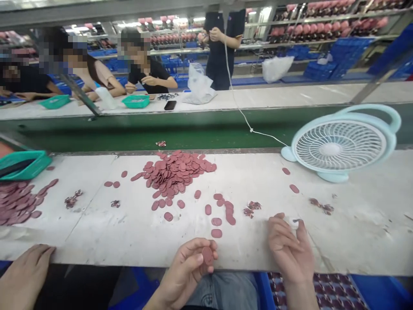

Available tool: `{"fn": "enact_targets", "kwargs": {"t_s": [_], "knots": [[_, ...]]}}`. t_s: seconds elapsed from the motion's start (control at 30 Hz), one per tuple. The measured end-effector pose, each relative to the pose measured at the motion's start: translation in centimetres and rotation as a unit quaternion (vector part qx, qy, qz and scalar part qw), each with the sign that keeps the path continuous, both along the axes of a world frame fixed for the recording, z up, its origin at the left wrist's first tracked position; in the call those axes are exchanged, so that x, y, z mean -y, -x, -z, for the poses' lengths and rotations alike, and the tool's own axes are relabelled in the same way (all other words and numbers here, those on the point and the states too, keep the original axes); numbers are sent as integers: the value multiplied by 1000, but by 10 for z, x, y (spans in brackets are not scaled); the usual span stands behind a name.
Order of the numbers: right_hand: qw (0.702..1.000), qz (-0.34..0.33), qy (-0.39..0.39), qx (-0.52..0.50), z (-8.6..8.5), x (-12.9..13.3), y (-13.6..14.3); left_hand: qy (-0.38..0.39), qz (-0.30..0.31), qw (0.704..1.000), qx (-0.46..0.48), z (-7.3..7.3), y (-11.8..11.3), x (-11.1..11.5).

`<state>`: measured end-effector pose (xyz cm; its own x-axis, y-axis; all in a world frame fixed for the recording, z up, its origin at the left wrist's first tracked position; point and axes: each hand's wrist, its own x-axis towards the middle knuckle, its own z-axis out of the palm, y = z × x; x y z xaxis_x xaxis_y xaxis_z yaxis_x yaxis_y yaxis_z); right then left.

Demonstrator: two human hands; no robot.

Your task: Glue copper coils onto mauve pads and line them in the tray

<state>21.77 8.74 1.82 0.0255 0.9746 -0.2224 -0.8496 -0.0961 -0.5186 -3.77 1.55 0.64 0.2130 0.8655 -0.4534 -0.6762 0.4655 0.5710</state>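
Note:
My left hand (pixel 190 265) pinches a dull red oval disc (pixel 207 255) between thumb and fingers, just over the table's front edge. To its right, my right hand (pixel 290 249) is palm up with fingers loosely curled. Its thumb stands apart from the fingers, and a small dark spot shows at the thumb tip; I cannot make out what it is. Loose red discs (pixel 216 221) lie just beyond my hands, with a large heap of the same discs (pixel 174 172) behind them. A cluster of small shiny dark-and-white bits (pixel 251 209) lies near my right hand.
A light blue fan (pixel 338 146) stands at the right, its cord running up. Another person's hand (pixel 26 275) rests at the left edge, near a second disc heap (pixel 19 202) and a green basket (pixel 26 165). Several people sit or stand beyond the far table (pixel 274 94).

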Motion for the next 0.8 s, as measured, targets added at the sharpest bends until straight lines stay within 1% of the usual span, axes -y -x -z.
{"fn": "enact_targets", "kwargs": {"t_s": [0.07,0.1,0.17,0.23,0.3,0.37,0.47,0.53,0.67,0.73,0.8], "knots": [[1000,0,20,-5,1,4,4,16,-10,999,33,3,-1,4],[999,4,34,12,1,10,9,23,-15,999,46,4,-3,5],[996,13,45,71,-4,26,24,25,-20,997,64,7,-10,8],[989,12,25,147,-10,43,44,23,-15,997,72,9,-18,11],[975,11,-5,221,-13,59,62,26,-8,997,74,10,-24,12],[955,25,-25,294,-14,72,74,30,-2,996,78,10,-27,14],[919,66,-41,386,-12,86,80,21,-6,996,89,10,-27,16],[908,61,-55,411,-11,91,79,15,-3,995,96,10,-26,16],[909,10,-93,405,-14,92,75,21,27,993,117,11,-22,13],[910,12,-91,404,-17,90,79,27,40,992,117,9,-21,11],[907,36,-77,413,-20,88,86,21,50,992,114,7,-20,10]]}}
